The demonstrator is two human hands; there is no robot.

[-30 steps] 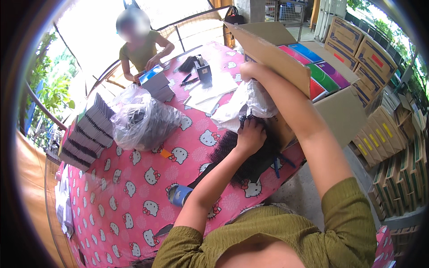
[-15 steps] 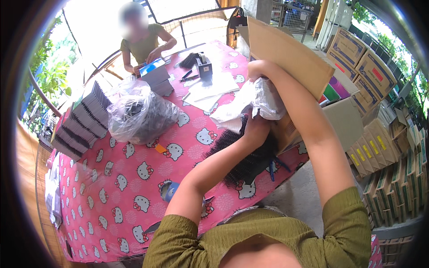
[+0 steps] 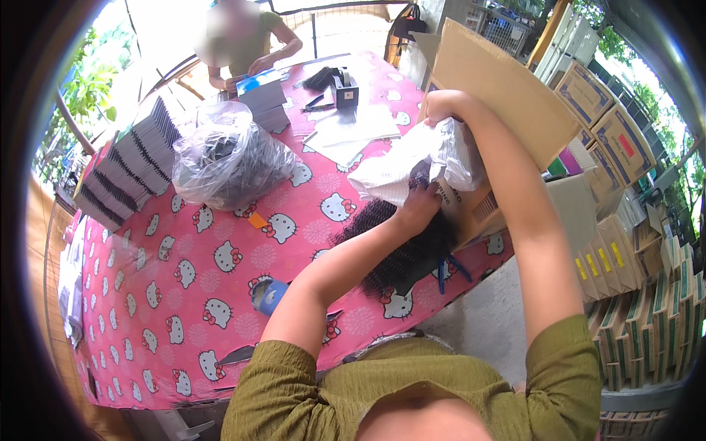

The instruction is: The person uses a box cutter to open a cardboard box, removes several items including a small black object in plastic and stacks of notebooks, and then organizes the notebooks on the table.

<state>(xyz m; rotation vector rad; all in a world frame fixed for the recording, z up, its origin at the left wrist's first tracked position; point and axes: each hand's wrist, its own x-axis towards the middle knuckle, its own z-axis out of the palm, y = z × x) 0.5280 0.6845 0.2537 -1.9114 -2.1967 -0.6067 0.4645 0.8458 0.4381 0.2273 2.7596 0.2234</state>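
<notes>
Pink, cat-printed bench (image 3: 265, 259): a black, curly, fibrous bundle (image 3: 397, 268) lies on it, under your left forearm. Your left hand (image 3: 421, 207) has moved up from the bundle to the crumpled white plastic bag (image 3: 397, 163); I judge handling has shifted to the bag. Left grip half-curled; cannot tell what it holds. Bag hangs above bench, long axis slanting up rightward, loose end pointing left. Your right hand (image 3: 440, 109): grip closed on its top, beside the brown cardboard box (image 3: 507, 95).
</notes>
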